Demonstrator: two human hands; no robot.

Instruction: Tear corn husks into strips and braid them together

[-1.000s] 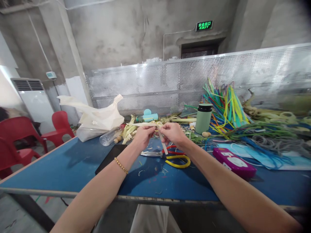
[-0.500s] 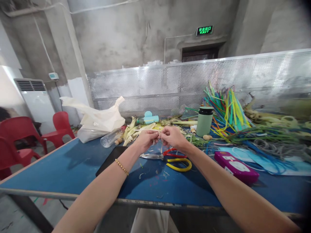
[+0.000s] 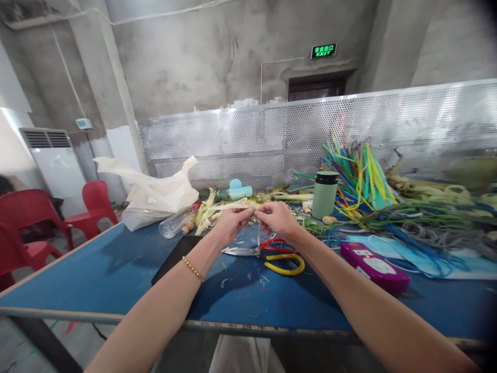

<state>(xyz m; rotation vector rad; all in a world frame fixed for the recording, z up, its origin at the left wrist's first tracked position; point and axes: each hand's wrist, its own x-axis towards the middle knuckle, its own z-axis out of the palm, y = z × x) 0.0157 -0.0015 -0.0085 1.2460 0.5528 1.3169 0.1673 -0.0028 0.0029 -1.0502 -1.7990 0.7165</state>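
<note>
My left hand point(image 3: 235, 223) and my right hand point(image 3: 277, 217) meet fingertip to fingertip above the middle of the blue table point(image 3: 128, 290). Both pinch a narrow pale strip point(image 3: 233, 206), which looks like corn husk; one flat end reaches out leftward over my left fingers. The part between the fingertips is mostly hidden. Just beneath my hands lie scissors point(image 3: 254, 252) with silver blades, one red handle and one yellow handle. Behind my hands spreads a heap of pale corn husks point(image 3: 205, 212). Under my left forearm rests a black flat object point(image 3: 176, 256), partly covered.
A white plastic bag point(image 3: 159, 199) and a clear bottle point(image 3: 174, 224) stand left. Rightward are a green tumbler point(image 3: 325, 196), a purple box point(image 3: 375, 267), blue masks point(image 3: 430, 256), coloured strips point(image 3: 368, 176) and tangled cords point(image 3: 427, 228). A perforated metal screen point(image 3: 240, 140) borders the back.
The pale strip now shows stretched out leftward over my left hand. My right fingers have shifted slightly, and the whole view has moved a little.
</note>
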